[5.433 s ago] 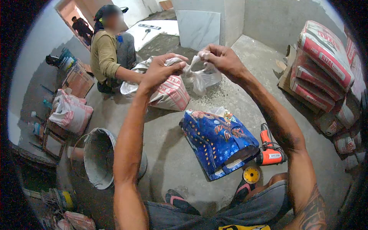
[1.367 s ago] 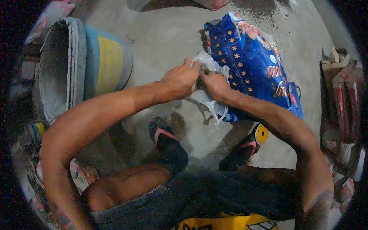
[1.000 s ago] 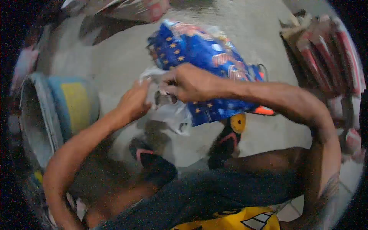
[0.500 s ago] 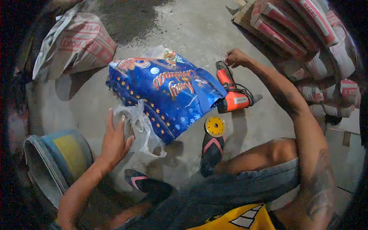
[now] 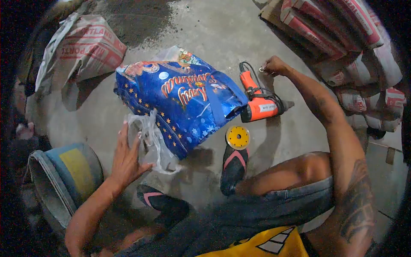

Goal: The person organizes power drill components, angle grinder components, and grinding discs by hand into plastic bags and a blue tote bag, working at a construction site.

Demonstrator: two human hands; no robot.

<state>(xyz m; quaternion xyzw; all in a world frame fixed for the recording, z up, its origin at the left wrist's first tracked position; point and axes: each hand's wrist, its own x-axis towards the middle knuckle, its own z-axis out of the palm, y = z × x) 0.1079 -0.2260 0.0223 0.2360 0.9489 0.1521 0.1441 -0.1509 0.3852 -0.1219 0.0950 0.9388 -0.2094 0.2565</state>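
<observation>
My left hand point(image 5: 127, 158) is spread at the edge of a crumpled clear plastic bag point(image 5: 155, 147), its fingers touching the plastic. That bag lies against a blue Christmas-print bag point(image 5: 180, 100), which rests on its side on the floor. Off to the right, my right hand point(image 5: 276, 66) is closed, pinching a small metal ring point(image 5: 261, 69) at its fingertips. Just below that hand lies an orange heat gun point(image 5: 262, 109) with its black cord wound about it. A yellow disc point(image 5: 237, 137) with holes sits at the front of my right flip-flop point(image 5: 234, 165).
A grey bucket point(image 5: 70, 171) with a yellow patch lies tipped at the left. Cement sacks point(image 5: 325, 34) are stacked at the upper right. Another Portland sack point(image 5: 92, 47) stands at the upper left, near dark sand point(image 5: 137, 19) on the concrete floor.
My right hand has moved slightly right, away from the heat gun's handle, and the ring now shows at its fingertips. My left hand stays by the plastic bag. The view has shifted a little.
</observation>
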